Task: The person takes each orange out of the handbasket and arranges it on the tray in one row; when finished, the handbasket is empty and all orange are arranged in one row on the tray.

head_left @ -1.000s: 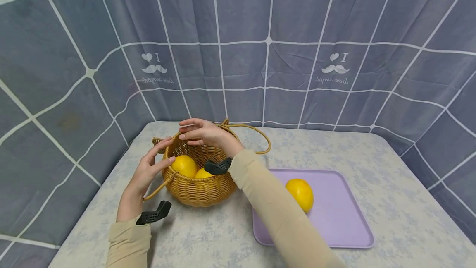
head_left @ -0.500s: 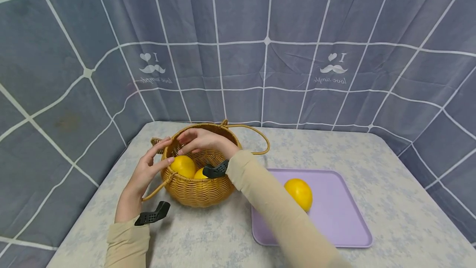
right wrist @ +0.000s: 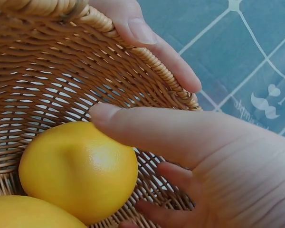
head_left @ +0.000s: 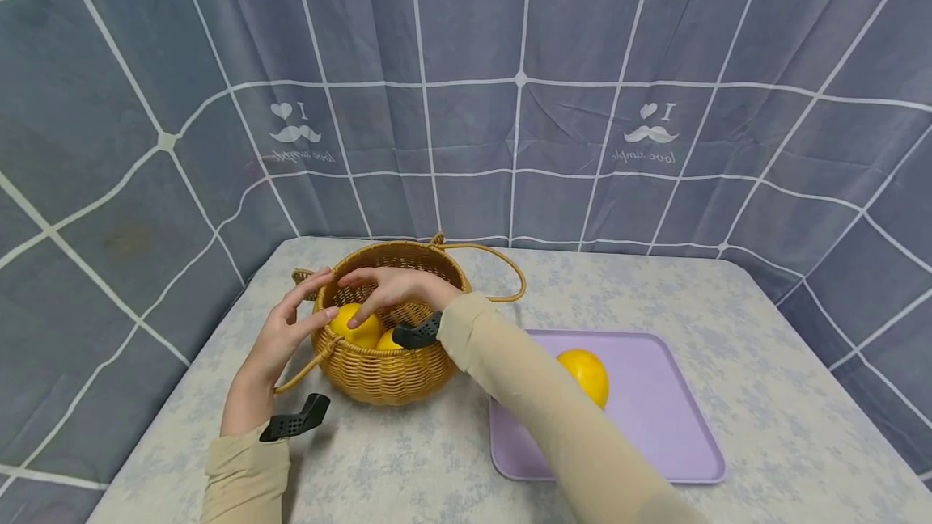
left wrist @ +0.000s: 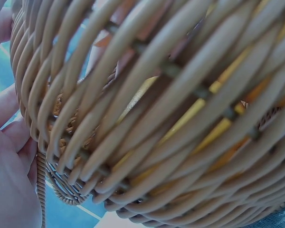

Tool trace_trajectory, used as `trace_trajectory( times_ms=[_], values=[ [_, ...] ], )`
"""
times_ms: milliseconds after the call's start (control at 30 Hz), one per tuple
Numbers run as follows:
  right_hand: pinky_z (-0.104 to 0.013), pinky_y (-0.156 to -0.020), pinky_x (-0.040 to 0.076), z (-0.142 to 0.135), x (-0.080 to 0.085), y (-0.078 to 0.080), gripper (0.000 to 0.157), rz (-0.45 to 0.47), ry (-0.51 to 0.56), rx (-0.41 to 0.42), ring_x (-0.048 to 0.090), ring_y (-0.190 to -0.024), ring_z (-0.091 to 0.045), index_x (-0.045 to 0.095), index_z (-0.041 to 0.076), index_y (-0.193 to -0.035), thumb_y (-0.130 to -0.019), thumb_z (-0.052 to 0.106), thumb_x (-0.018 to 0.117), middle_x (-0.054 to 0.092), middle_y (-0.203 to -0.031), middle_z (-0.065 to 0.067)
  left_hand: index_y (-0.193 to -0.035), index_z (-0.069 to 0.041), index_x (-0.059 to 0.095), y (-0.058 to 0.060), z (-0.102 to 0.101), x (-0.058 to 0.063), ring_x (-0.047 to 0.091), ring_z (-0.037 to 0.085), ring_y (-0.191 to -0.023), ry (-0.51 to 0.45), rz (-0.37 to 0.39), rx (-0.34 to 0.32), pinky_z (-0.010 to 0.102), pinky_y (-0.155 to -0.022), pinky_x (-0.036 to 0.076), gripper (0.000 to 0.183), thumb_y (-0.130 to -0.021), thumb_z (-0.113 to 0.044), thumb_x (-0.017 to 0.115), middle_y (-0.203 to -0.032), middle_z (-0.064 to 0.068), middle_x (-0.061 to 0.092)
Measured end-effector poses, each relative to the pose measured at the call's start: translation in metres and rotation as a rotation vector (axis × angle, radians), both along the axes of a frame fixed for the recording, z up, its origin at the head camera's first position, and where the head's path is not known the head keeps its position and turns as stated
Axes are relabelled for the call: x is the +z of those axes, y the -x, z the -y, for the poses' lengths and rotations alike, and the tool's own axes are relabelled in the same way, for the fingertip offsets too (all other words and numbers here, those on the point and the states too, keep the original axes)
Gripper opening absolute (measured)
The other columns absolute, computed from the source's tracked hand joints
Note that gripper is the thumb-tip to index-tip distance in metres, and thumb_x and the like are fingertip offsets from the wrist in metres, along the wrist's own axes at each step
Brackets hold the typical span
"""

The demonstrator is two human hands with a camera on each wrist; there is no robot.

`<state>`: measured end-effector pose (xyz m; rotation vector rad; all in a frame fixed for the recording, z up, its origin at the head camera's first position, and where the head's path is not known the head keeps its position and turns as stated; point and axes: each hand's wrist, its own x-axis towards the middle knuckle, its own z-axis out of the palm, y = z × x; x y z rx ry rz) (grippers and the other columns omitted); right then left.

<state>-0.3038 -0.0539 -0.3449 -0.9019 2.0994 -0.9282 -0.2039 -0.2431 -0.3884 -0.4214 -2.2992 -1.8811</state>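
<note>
A round wicker basket [head_left: 393, 378] stands on the table with two smooth, yellow-orange round fruits inside. My left hand [head_left: 280, 338] is at the basket's left side, its straight thumb and index finger touching the rim and other fingers along the outside. Inside the basket is my right hand [head_left: 389, 285], thumb and fingers spread apart over the left fruit [head_left: 364, 336]. In the right wrist view the thumb [right wrist: 147, 126] overlaps the top of that fruit [right wrist: 80, 171]. The second fruit [right wrist: 23, 213] sits beside it, partly hidden in the head view by the black wrist mount [head_left: 418, 333].
A lilac tray [head_left: 655, 419] lies to the right, bearing another yellow-orange fruit [head_left: 588, 374], partly behind my right sleeve [head_left: 539, 395]. One basket handle [head_left: 502, 261] sticks out to the right; the other [head_left: 302, 370] passes beneath my left wrist. A grey-blue checked curtain hangs behind the table.
My right hand has come down from above the far rim into the basket, its thumb now at the left fruit. My left hand stays at the rim. The head view has shifted slightly.
</note>
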Motion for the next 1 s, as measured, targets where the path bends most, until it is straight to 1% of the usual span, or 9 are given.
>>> trace_trajectory(
  times_ms=[133, 200, 300, 367, 433, 533, 800, 900, 1000],
  values=[
    [-0.034, -0.107, 0.030, 0.0007, -0.0007, -0.0001, 0.089, -0.029, -0.066, 0.043, 0.023, -0.139, -0.015, 0.027, 0.024, -0.149, -0.076, 0.026, 0.078, 0.024, -0.153, 0.002, -0.141, -0.003, 0.040, -0.0004, 0.0006, -0.0001, 0.001, 0.027, -0.142, -0.001, -0.009, -0.003, 0.066, -0.103, -0.011, 0.054, -0.091, -0.010, 0.061, -0.153, 0.012, 0.022],
    [-0.032, -0.106, 0.031, 0.0006, -0.0006, -0.0011, 0.092, -0.004, -0.083, 0.053, 0.022, -0.139, -0.013, 0.023, 0.024, -0.151, -0.076, 0.024, 0.078, 0.020, -0.154, 0.003, -0.141, -0.003, 0.040, -0.0004, 0.0004, 0.0000, 0.001, 0.028, -0.142, 0.003, -0.011, -0.002, 0.066, -0.103, -0.011, 0.054, -0.091, -0.010, 0.061, -0.153, 0.012, 0.023],
    [-0.031, -0.099, 0.040, 0.0009, -0.0009, -0.0027, 0.094, 0.121, -0.075, 0.054, 0.032, -0.133, -0.015, 0.017, 0.024, -0.152, -0.079, 0.016, 0.076, 0.013, -0.156, 0.001, -0.141, -0.003, 0.040, -0.0007, 0.0001, 0.0003, 0.001, 0.028, -0.142, 0.006, -0.010, -0.001, 0.066, -0.103, -0.011, 0.054, -0.091, -0.010, 0.061, -0.153, 0.012, 0.023],
    [-0.031, -0.090, 0.047, 0.0013, -0.0021, -0.0029, 0.094, 0.221, -0.065, 0.050, 0.043, -0.123, -0.016, 0.015, 0.023, -0.152, -0.080, 0.010, 0.074, 0.012, -0.156, -0.001, -0.141, -0.003, 0.040, -0.0009, -0.0001, 0.0006, 0.001, 0.028, -0.142, 0.008, -0.007, -0.001, 0.066, -0.103, -0.011, 0.054, -0.091, -0.011, 0.061, -0.153, 0.012, 0.022],
    [-0.031, -0.083, 0.051, 0.0018, -0.0031, -0.0027, 0.093, 0.307, -0.058, 0.045, 0.051, -0.111, -0.017, 0.015, 0.022, -0.152, -0.081, 0.004, 0.072, 0.017, -0.154, -0.006, -0.141, -0.003, 0.040, -0.0011, -0.0004, 0.0008, 0.001, 0.028, -0.142, 0.009, -0.006, 0.000, 0.066, -0.103, -0.011, 0.055, -0.091, -0.011, 0.061, -0.153, 0.012, 0.022],
    [-0.031, -0.081, 0.052, 0.0021, -0.0042, -0.0019, 0.089, 0.357, -0.060, 0.050, 0.054, -0.102, -0.017, 0.020, 0.021, -0.151, -0.081, -0.001, 0.070, 0.029, -0.146, -0.011, -0.141, -0.003, 0.039, -0.0013, -0.0007, 0.0010, 0.001, 0.028, -0.142, 0.010, -0.005, 0.002, 0.066, -0.103, -0.010, 0.055, -0.091, -0.011, 0.061, -0.153, 0.012, 0.022],
    [-0.031, -0.082, 0.052, 0.0002, -0.0026, -0.0022, 0.076, 0.390, -0.057, 0.089, 0.056, -0.101, -0.019, 0.030, 0.015, -0.147, -0.083, -0.005, 0.066, 0.045, -0.128, -0.011, -0.141, -0.003, 0.039, -0.0016, -0.0012, 0.0008, 0.001, 0.028, -0.142, 0.002, 0.001, 0.004, 0.065, -0.104, -0.011, 0.055, -0.092, -0.012, 0.061, -0.153, 0.012, 0.022],
    [-0.035, -0.085, 0.052, -0.0002, -0.0020, -0.0022, 0.070, 0.416, -0.049, 0.074, 0.060, -0.095, -0.023, 0.034, 0.013, -0.143, -0.084, -0.007, 0.065, 0.049, -0.117, -0.012, -0.141, -0.003, 0.040, -0.0014, -0.0012, 0.0005, 0.001, 0.028, -0.142, 0.003, 0.000, 0.006, 0.065, -0.103, -0.011, 0.055, -0.092, -0.012, 0.061, -0.153, 0.012, 0.023],
    [-0.039, -0.089, 0.050, 0.0000, -0.0019, -0.0019, 0.067, 0.426, -0.051, 0.049, 0.063, -0.089, -0.026, 0.035, 0.013, -0.142, -0.085, -0.006, 0.064, 0.050, -0.113, -0.012, -0.141, -0.003, 0.040, -0.0009, -0.0010, 0.0001, 0.002, 0.028, -0.142, 0.003, -0.005, 0.004, 0.065, -0.103, -0.011, 0.054, -0.092, -0.011, 0.061, -0.153, 0.011, 0.023]
  ],
)
